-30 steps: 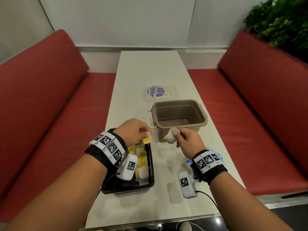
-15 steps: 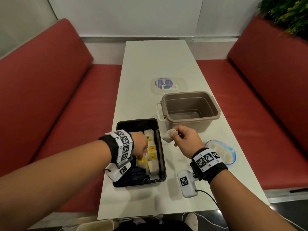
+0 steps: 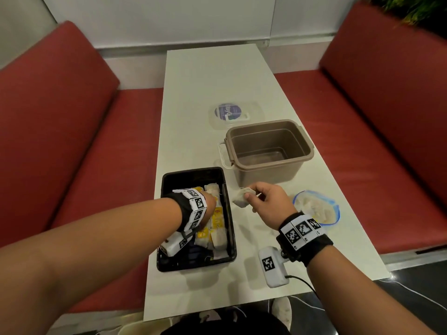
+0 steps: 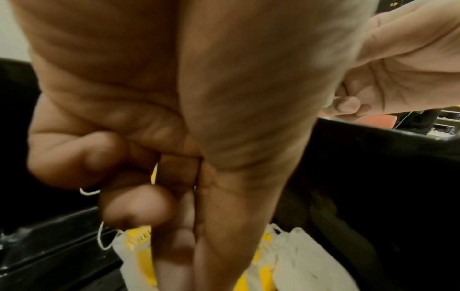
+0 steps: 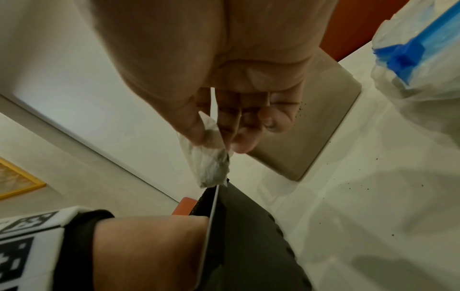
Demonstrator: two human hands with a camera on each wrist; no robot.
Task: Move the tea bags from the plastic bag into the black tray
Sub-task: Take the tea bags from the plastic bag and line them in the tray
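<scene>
The black tray [image 3: 169,180] sits near the table's front left and holds several tea bags [image 3: 217,235] with yellow tags. My left hand [image 3: 210,204] is down inside it, over the pile. In the left wrist view its fingers [image 4: 74,157] are curled, and a sliver of yellow tag [image 4: 154,174] and a loop of string show between them. My right hand [image 3: 246,195] pinches a crumpled white tea bag [image 3: 239,199] just right of the tray's rim, above the table. The plastic bag [image 3: 316,209], with a blue zip edge, lies right of that hand with pale tea bags inside.
A brown plastic tub [image 3: 268,146] stands open behind the tray and my right hand. A clear lid [image 3: 232,112] with a blue label lies beyond it. Dark specks dot the table [image 5: 348,196] near the bag. Red bench seats flank the table.
My left hand went from in front of the tub down into the tray with its yellow-tagged tea bag. My right hand still holds its tea bag in about the same place.
</scene>
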